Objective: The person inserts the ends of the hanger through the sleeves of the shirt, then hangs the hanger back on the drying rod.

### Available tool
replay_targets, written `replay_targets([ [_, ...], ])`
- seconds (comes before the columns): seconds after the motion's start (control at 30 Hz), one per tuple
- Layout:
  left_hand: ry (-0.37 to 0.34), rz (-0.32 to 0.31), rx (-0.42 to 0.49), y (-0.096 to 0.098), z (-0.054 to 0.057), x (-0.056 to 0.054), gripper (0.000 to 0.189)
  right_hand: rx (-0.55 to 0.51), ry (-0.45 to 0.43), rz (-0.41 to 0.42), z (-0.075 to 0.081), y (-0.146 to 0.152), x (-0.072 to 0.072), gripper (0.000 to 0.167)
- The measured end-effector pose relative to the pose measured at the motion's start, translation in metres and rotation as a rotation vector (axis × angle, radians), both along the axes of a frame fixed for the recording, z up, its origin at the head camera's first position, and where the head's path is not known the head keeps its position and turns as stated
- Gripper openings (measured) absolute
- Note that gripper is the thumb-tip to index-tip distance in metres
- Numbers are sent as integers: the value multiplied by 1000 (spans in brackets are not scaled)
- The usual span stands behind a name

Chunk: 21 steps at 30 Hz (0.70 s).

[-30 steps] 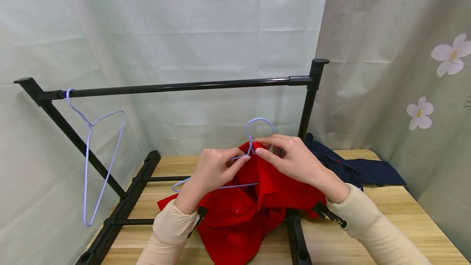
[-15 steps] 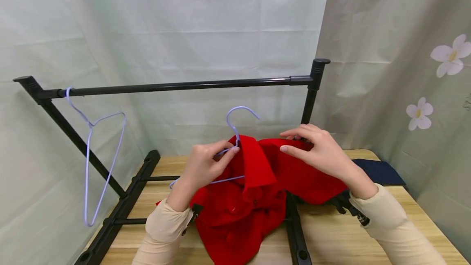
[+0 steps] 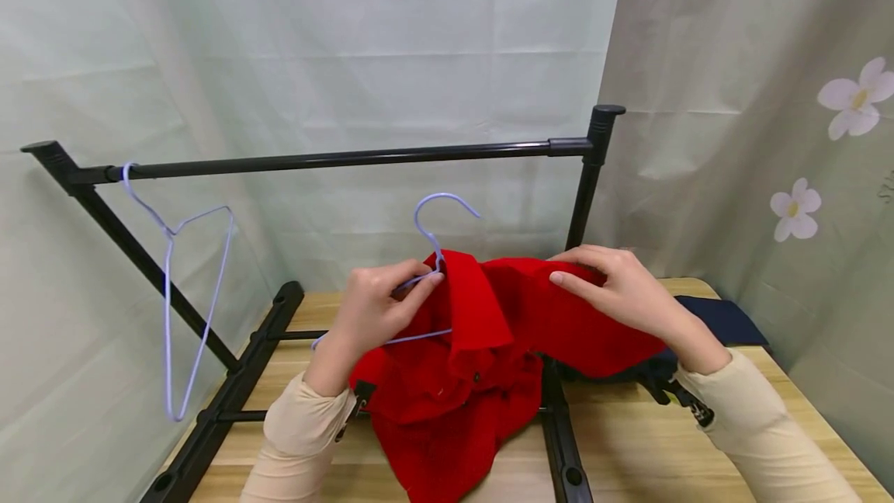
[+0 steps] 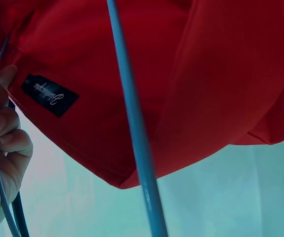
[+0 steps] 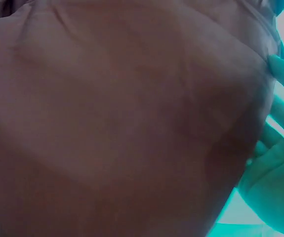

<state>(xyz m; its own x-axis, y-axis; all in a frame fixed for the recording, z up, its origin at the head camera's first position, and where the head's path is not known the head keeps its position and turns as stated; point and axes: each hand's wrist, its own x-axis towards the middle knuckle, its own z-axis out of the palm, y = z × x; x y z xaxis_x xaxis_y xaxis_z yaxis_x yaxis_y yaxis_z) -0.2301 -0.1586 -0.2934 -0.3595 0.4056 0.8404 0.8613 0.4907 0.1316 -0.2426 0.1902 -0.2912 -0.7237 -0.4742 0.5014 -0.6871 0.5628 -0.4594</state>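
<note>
A lilac wire hanger [image 3: 417,217] stands with its hook up, partly inside a red collared shirt [image 3: 482,309]. My left hand [image 3: 377,303] pinches the hanger just below the hook, beside the collar. In the left wrist view, a hanger wire [image 4: 132,103] crosses in front of the red cloth, and a dark label [image 4: 49,94] shows inside the collar. At the shirt's right shoulder lies my right hand [image 3: 621,286], thumb on the front of the cloth and fairly straight fingers along its upper edge. The far hanger arm is hidden by the shirt.
A black clothes rack [image 3: 349,159] stands on the wooden table [image 3: 628,441]. Another lilac hanger [image 3: 168,309] hangs bare from its left end. Dark navy clothing [image 3: 722,318] lies at the right, partly behind the shirt and right arm. Pale curtains surround the table.
My right hand has left the hanger's neck and moved right, onto the shirt's shoulder. My left hand has shifted left and slightly up with the hanger, and the right shoulder has spread rightward.
</note>
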Motion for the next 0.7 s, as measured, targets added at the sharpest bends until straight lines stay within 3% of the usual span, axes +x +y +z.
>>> replay_targets([
  [0.37,52,3,-33,3,-1,-2,15,-53,93,131,-9,-11,-2,19],
  [0.7,71,-29,-74,18,-4,-2,15,-44,104,203,-6,-27,2,19],
])
